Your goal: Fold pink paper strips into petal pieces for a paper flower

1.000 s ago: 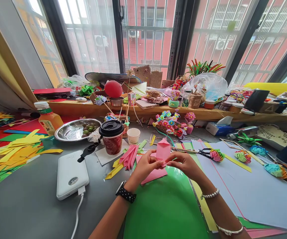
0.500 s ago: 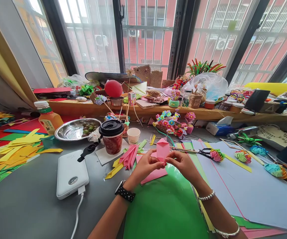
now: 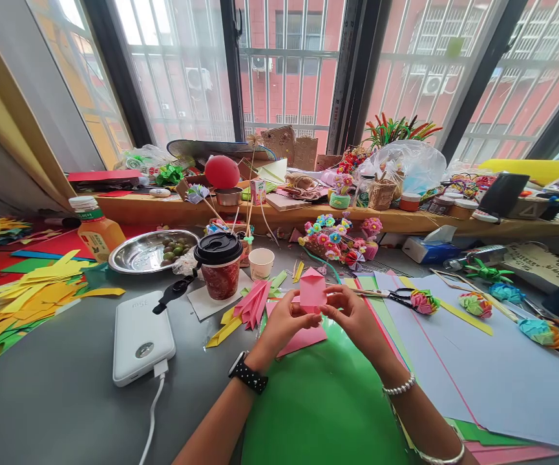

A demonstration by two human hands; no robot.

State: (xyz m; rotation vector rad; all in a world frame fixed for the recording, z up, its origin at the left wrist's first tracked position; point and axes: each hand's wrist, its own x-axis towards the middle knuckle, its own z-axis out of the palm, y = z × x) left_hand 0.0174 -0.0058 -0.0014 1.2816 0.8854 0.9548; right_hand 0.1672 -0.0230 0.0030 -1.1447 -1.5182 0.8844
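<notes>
A folded piece of pink paper [image 3: 313, 289], its top edge bent into a point, stands upright between my two hands. My left hand [image 3: 286, 326] pinches its lower left part, thumb towards me. From the other side my right hand [image 3: 349, 311] grips the lower right edge with thumb and fingers. Under my hands lies a flat pink sheet [image 3: 303, 339] on a green mat [image 3: 327, 407]. Just left are folded pink paper strips [image 3: 253, 303] and a folded yellow strip [image 3: 224, 330]. My fingers partly hide the lower end of the held paper.
A white power bank [image 3: 143, 339] with a cable, a red lidded cup [image 3: 218, 271], a paper cup [image 3: 261, 263] and a metal plate [image 3: 128, 255] stand left. Scissors [image 3: 395, 295] and white sheets [image 3: 492, 381] lie right. Yellow paper strips [image 3: 41, 284] heap far left.
The pink paper has shifted slightly left and now faces me more squarely. My right fingers have spread a little higher along its right edge. The view has moved slightly.
</notes>
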